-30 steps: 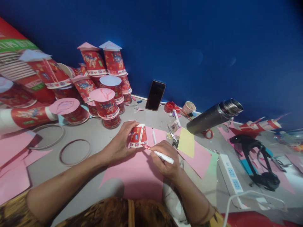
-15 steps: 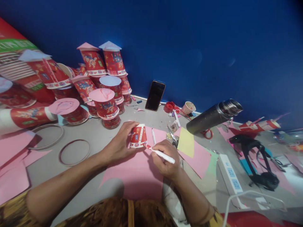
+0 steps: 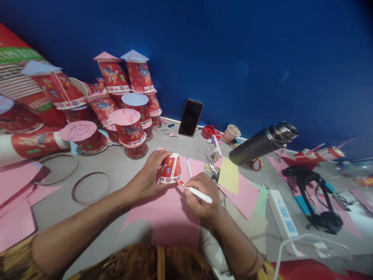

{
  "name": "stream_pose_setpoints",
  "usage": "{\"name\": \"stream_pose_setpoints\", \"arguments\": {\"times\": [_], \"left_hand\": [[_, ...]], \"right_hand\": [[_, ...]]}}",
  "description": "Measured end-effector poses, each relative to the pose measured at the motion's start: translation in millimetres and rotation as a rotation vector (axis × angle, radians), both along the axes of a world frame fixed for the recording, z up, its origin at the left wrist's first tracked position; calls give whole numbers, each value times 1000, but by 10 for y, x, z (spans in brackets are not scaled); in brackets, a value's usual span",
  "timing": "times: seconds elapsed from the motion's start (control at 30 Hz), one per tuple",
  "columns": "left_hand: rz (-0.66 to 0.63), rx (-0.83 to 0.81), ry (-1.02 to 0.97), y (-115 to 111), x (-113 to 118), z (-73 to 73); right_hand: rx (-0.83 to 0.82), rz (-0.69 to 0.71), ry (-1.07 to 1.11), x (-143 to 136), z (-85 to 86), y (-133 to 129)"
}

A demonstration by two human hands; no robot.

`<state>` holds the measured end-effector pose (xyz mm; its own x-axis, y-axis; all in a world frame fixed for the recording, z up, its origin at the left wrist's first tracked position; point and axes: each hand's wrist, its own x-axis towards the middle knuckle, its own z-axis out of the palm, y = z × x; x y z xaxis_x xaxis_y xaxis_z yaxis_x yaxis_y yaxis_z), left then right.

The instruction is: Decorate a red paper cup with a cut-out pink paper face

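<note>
A red printed paper cup is upside down over pink paper, gripped from its left side by my left hand. My right hand holds a white marker with a red tip end, which meets or nearly meets the cup's lower right rim. Whether the tip touches cannot be made out. Another white marker lies on the pink paper just right of the cup. Scissors rest to the right of that marker.
Stacked red cups with paper tops fill the left back. A phone leans against the blue wall. Right of it are a dark flask, yellow paper, a power strip and a black strap frame. Two rings lie left.
The marker and my right hand have shifted slightly left. The cup has turned a little in my left hand.
</note>
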<state>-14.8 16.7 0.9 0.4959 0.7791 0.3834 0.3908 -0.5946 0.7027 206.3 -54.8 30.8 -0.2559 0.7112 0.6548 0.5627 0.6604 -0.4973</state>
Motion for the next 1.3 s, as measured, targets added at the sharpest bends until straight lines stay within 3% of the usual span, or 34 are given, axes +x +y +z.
{"name": "stream_pose_setpoints", "arguments": {"times": [0.67,0.93,1.17,1.3], "left_hand": [[-2,-4,12,-10,9,7],[10,-11,7,-11,13,42],[55,-211,-101,-39,58,91],[64,-321,-207,-43,69,114]], "right_hand": [[-4,13,-4,3,12,1],[47,-14,63,11,89,-4],[18,-156,122,106,29,1],[35,-147,98,138,1,27]]}}
